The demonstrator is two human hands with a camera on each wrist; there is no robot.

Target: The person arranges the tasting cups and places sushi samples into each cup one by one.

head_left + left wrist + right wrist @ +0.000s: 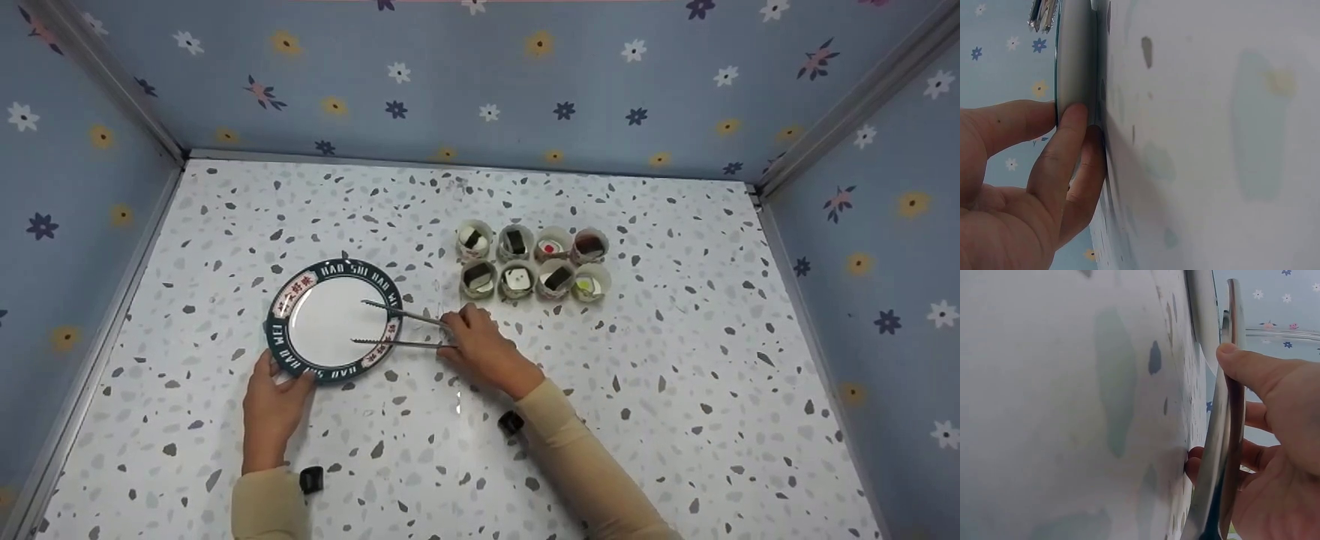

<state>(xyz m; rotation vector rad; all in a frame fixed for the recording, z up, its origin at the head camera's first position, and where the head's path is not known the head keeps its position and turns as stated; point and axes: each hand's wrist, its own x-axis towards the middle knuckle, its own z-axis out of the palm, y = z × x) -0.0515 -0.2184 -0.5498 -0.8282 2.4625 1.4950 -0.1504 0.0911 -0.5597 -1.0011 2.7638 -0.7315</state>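
A round plate (319,319) with a dark green lettered rim lies on the speckled table, its white middle bare. My left hand (274,409) holds its near left edge. In the left wrist view the thumb lies over the rim and fingers (1053,163) press its outer side. My right hand (484,349), right of the plate, grips metal tongs (412,345). The tongs' two arms stand apart over the plate, with nothing between their serrated tips. In the right wrist view the thumb presses along the tongs (1233,399), their far tips out of frame.
Beyond my right hand stand two rows of small cups (480,279) holding pieces with black, white, red, brown and green parts. A blue flowered wall (480,75) closes the back, with further walls at left and right.
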